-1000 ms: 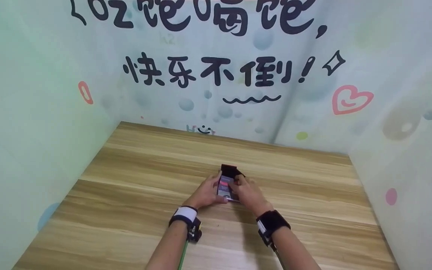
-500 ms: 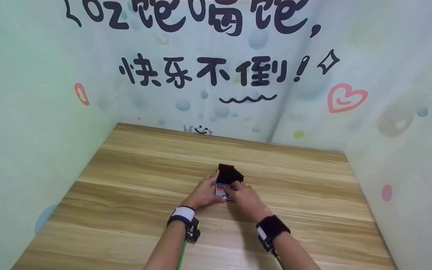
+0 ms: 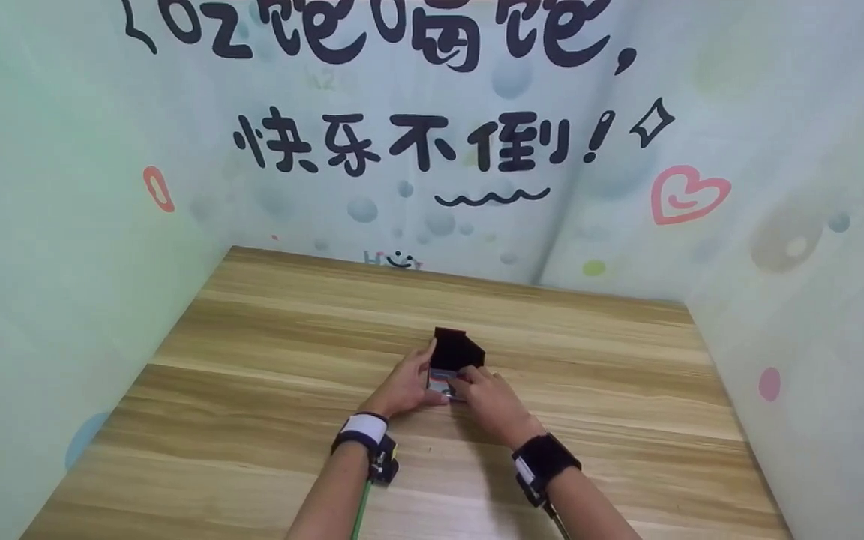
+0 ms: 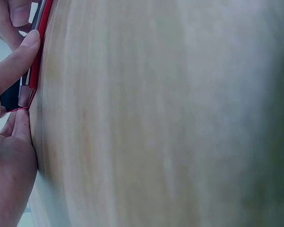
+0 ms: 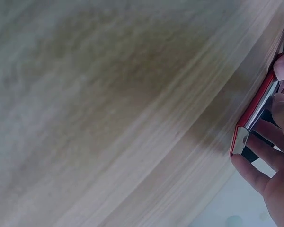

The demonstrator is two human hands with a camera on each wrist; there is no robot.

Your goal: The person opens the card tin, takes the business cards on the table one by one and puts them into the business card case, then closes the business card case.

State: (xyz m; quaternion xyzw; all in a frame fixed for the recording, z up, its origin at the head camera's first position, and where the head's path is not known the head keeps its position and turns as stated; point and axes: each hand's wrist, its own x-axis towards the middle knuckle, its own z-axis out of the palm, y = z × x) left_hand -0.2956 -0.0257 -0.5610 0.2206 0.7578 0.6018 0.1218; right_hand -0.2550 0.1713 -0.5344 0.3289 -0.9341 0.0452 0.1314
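A small card holder lies on the table with its black flap folded out toward the back. Its red cover and silvery metal edge show from the side in the wrist views. In the holder's near part a pale card with a reddish band is partly visible. My left hand grips the holder from the left, thumb along the near edge and fingers at the far side. My right hand, with bent fingers, pinches at the card's right side and covers part of it.
The wood-grain table spreads around both hands. A printed cloth wall stands behind it, with more cloth at the left and right sides. Both wrists wear straps with small cameras.
The card has slid toward the near edge under my right hand, and more of the black flap shows behind it. My left hand keeps its grip on the holder. The head view shifts slightly.
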